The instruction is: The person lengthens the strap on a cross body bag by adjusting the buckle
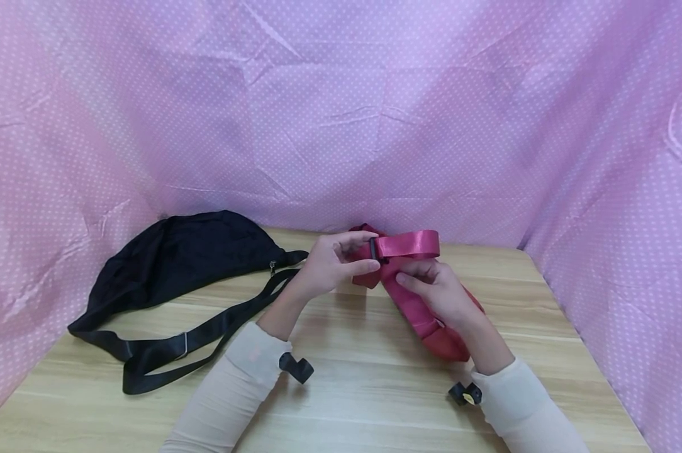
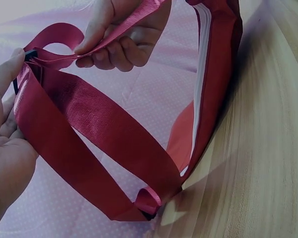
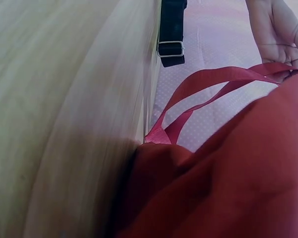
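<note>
My left hand [image 1: 332, 261] pinches a black strap slider [image 1: 375, 250] between thumb and fingers. A red strap [image 1: 410, 244] runs through the slider and makes a loop to its right. Below that loop, my right hand [image 1: 440, 290] pinches a length of the same strap between thumb and curled fingers, plain in the left wrist view. The strap belongs to a red bag [image 2: 216, 84] with a white zipper [image 2: 202, 59], which lies on the table. In the right wrist view, the bag's red fabric [image 3: 238, 168] fills the lower right, and the right hand is not visible.
A black waist bag [image 1: 188, 258] lies at the left on the wooden table [image 1: 363, 402]. Its black strap [image 1: 154, 355], with a metal slider, trails toward the left forearm. Pink dotted cloth [image 1: 341, 126] hangs around the back and sides.
</note>
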`<control>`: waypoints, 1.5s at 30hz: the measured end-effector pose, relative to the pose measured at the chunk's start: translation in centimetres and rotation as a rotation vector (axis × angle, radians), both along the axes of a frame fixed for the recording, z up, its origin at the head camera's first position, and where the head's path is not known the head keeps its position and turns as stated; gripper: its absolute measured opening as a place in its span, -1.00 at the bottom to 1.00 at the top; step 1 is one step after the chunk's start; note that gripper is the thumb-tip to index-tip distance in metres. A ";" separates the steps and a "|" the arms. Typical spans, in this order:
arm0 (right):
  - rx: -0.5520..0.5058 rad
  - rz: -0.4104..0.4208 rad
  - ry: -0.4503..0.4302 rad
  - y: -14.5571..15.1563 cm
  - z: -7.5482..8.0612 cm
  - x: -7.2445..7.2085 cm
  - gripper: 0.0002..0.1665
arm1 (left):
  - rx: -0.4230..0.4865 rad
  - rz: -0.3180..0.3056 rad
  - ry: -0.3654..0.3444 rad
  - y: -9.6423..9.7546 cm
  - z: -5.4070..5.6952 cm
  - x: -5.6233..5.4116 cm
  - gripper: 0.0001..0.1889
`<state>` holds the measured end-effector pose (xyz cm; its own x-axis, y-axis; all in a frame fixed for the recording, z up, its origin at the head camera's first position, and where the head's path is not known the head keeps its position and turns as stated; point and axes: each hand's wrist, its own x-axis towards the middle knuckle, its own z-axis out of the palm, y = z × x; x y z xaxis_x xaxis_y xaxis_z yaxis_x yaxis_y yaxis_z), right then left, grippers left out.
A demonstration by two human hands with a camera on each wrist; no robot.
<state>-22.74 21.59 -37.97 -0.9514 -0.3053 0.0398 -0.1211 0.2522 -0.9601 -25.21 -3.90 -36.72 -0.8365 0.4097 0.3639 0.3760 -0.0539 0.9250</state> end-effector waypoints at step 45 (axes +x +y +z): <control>0.054 0.206 -0.032 1.0 0.2 -0.1 -0.88 | 0.103 -0.078 0.138 1.0 0.4 1.1 -0.38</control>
